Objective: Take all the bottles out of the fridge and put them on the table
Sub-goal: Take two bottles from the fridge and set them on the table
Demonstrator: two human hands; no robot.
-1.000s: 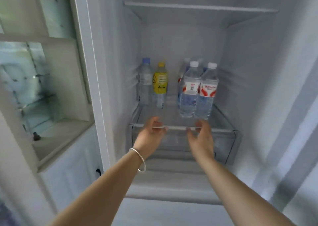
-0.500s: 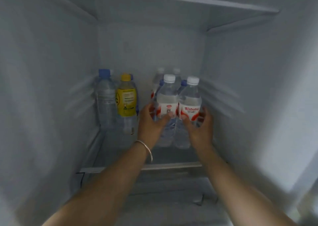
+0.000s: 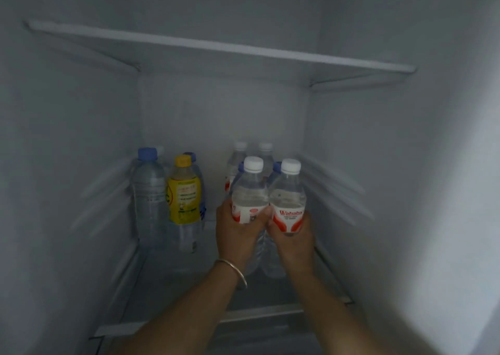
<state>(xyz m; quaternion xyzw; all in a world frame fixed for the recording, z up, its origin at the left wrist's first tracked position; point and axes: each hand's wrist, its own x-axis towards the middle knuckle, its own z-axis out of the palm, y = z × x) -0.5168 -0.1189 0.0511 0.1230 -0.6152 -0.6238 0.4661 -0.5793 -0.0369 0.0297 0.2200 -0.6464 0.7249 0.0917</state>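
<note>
Inside the fridge, two clear water bottles with white caps and red-white labels stand side by side at the front of the glass shelf (image 3: 167, 295). My left hand (image 3: 235, 235) is wrapped around the left water bottle (image 3: 250, 192). My right hand (image 3: 293, 242) grips the right water bottle (image 3: 288, 195). Behind them stand several more bottles with white and blue caps (image 3: 239, 152), partly hidden. To the left are a yellow-labelled bottle (image 3: 184, 195) and a blue-capped clear bottle (image 3: 150, 192).
An upper shelf (image 3: 216, 47) spans the fridge above the bottles. The fridge side walls (image 3: 67, 179) close in left and right. The shelf's front rim (image 3: 259, 312) runs below my wrists. A bangle sits on my left wrist.
My hands have moved from the shelf's front edge into the fridge and closed around the two front water bottles. The view has moved closer into the fridge.
</note>
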